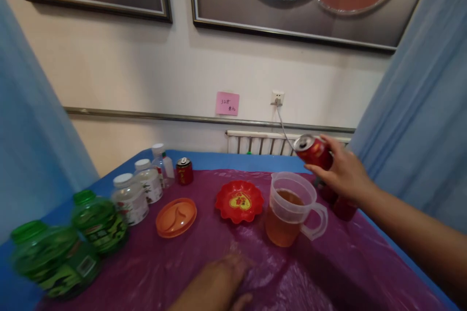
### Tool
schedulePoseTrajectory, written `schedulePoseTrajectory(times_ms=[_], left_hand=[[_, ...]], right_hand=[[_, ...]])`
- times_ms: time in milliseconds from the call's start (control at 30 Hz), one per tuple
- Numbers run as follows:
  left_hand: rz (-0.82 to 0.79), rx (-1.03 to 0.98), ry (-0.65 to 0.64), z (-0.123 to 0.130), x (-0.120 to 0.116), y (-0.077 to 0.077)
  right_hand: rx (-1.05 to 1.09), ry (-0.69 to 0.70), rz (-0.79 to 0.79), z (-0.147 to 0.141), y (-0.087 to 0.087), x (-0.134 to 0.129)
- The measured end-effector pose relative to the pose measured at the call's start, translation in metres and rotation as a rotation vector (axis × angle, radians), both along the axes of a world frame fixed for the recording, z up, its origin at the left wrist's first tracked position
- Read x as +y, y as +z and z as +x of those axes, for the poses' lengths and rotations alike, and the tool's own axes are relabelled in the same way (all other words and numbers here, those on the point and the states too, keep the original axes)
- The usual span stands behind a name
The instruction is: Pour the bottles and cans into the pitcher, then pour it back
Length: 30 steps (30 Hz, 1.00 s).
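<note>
My right hand (341,167) is wrapped round a red can (314,151) and holds it tilted to the left, above and behind the pitcher. The clear plastic pitcher (286,221) stands on the purple cover, partly filled with amber liquid, its handle to the right. No stream from the can shows. Low in front, my left hand (228,277) is over the purple cover, blurred by motion, and its fingers cannot be made out clearly. Left of the pitcher lies a red scalloped plate (222,199) with a yellow centre.
An orange divided dish (176,217) lies left of the plate. Another red can (184,172), white-capped jars (130,200), a clear bottle (163,165) and green jars (54,257) stand at left. Dark red cans (345,208) stand beneath my right wrist. Blue curtains hang at both sides.
</note>
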<state>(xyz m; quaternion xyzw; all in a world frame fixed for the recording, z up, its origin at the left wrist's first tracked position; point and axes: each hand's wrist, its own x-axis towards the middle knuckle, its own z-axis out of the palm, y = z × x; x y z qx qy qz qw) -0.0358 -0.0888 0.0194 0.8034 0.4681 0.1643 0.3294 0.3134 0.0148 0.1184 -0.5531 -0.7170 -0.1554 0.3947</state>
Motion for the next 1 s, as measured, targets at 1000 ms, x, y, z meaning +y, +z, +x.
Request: schedulePoseTrajectory(times_ms=[1000], left_hand=[[0.436,-0.010,0.735,-0.087,0.119,0.026]], right_hand=[[0.535,0.611,-0.528,-0.167,-0.228,-0.108]])
